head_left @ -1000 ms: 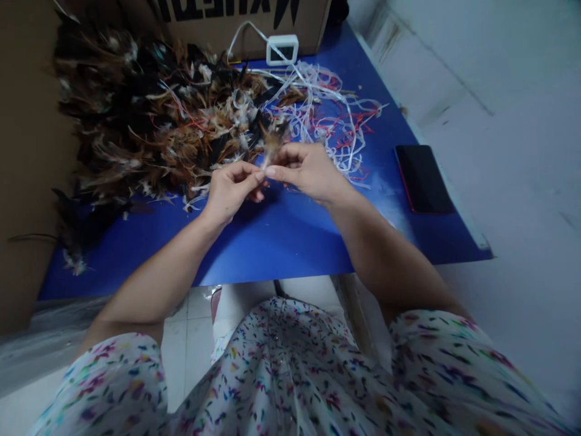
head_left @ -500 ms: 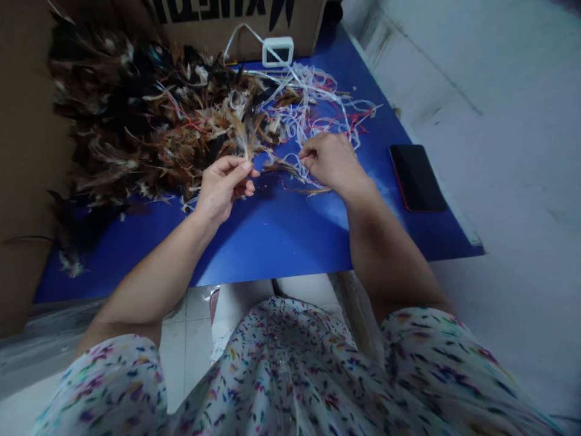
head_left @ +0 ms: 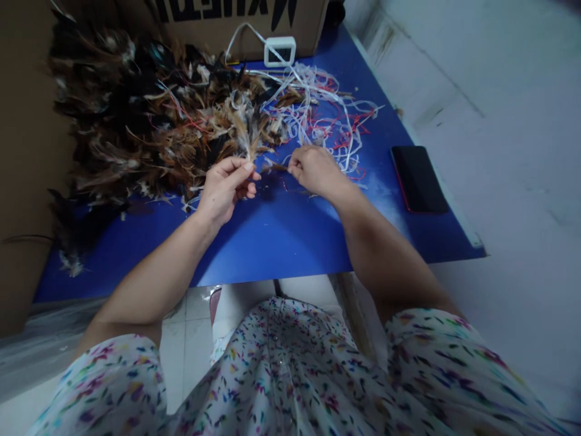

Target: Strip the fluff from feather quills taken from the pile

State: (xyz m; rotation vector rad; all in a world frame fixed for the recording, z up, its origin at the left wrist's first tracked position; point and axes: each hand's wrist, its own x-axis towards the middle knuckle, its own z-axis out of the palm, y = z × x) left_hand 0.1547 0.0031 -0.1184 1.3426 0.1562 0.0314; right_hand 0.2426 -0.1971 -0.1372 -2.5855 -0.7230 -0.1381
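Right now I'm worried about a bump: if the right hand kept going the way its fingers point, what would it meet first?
The right hand points leftward, pinching a feather. Going on, it would likely first meet the left hand, which holds a feather tuft; depth is uncertain.

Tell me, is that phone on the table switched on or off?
It looks off: the phone lies flat on the blue table with a plain black screen, nothing lit. Asleep or powered down, I cannot tell.

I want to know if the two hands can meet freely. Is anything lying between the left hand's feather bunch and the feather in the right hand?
Nothing visible does. The left hand pinches a feather bunch; the right hand holds a brown feather, with only the bare blue table beneath the gap.
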